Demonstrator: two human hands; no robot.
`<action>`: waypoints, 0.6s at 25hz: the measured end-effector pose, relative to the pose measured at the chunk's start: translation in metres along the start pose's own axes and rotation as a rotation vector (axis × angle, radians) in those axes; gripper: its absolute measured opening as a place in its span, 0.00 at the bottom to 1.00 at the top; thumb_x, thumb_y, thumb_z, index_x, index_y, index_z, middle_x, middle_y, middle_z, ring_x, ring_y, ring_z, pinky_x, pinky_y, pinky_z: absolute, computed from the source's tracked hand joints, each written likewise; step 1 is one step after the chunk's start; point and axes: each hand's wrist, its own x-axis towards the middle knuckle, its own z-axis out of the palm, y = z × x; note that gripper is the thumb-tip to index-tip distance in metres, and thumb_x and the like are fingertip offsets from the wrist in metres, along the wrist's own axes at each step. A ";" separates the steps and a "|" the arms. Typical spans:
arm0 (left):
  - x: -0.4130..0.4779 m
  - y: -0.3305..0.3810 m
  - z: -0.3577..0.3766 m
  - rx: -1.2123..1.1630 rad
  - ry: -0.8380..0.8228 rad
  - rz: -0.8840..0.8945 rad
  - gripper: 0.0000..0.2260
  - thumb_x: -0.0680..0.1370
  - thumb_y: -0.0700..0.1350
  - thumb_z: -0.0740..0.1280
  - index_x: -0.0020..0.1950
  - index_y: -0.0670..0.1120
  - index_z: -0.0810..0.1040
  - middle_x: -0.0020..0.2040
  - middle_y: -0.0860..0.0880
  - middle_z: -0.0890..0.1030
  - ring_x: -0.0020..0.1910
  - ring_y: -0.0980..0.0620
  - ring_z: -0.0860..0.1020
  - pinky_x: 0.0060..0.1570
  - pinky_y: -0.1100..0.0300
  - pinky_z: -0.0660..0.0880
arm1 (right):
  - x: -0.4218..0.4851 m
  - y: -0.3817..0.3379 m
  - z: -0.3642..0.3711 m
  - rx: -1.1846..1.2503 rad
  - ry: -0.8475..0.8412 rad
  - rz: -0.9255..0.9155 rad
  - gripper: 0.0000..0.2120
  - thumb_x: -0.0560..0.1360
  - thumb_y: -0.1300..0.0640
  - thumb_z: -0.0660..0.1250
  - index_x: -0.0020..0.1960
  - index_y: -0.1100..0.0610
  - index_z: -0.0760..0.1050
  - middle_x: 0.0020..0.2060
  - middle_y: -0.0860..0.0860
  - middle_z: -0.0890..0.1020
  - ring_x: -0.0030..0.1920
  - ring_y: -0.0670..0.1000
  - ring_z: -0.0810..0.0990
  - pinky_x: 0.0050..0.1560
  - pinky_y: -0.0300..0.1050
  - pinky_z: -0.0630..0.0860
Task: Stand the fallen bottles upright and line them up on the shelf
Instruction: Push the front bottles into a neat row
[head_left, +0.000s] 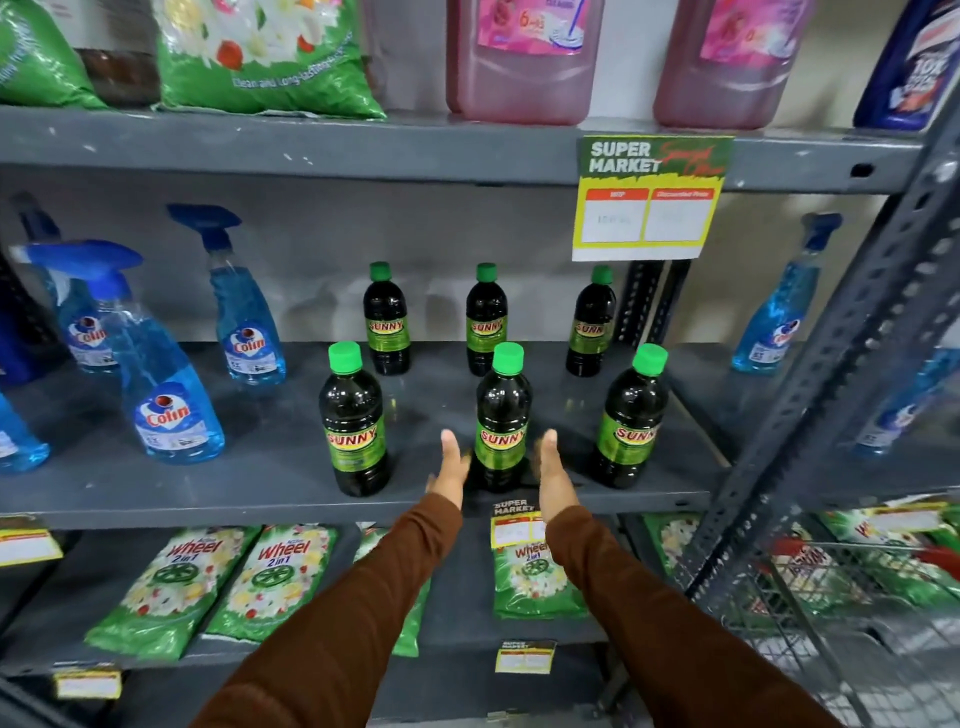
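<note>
— So which step is this?
— Lining up, I judge. All six dark bottles stand upright on the middle shelf (260, 483), three in a back row, three in front; none lies fallen.
— And the hands?
— Left hand (451, 470) and right hand (555, 475) are open, palms facing, either side of the front centre bottle (503, 415) at lower centre of the frame. Whether they touch it, I cannot tell; neither is clamped on it.
— Next move?
— Probably nudging that bottle level with the front left bottle (355, 418) and front right bottle (631, 415), gently, since they are tall and narrow.
— Contents?
— Sealed green caps, dark liquid filling each nearly to the neck. The blue spray bottles (166, 384) at left hold blue liquid.
</note>
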 end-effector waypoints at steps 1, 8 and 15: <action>-0.004 0.008 0.001 -0.001 0.004 -0.033 0.61 0.45 0.85 0.45 0.71 0.52 0.64 0.76 0.51 0.58 0.76 0.49 0.50 0.75 0.44 0.43 | 0.003 0.002 0.000 -0.029 0.013 0.031 0.54 0.58 0.19 0.50 0.72 0.54 0.59 0.73 0.53 0.62 0.72 0.52 0.62 0.72 0.50 0.57; -0.024 0.012 0.002 -0.091 -0.094 0.011 0.57 0.50 0.84 0.48 0.72 0.53 0.63 0.74 0.54 0.60 0.75 0.53 0.55 0.76 0.45 0.46 | 0.022 0.028 -0.008 -0.097 0.035 0.057 0.57 0.53 0.17 0.52 0.70 0.54 0.64 0.71 0.52 0.67 0.70 0.53 0.66 0.72 0.55 0.60; -0.074 0.016 0.066 0.298 0.475 0.500 0.16 0.73 0.61 0.49 0.37 0.53 0.67 0.34 0.52 0.70 0.36 0.52 0.69 0.42 0.58 0.64 | -0.027 -0.009 -0.044 0.136 0.447 -0.348 0.15 0.76 0.55 0.58 0.40 0.63 0.77 0.35 0.57 0.79 0.36 0.53 0.75 0.45 0.45 0.73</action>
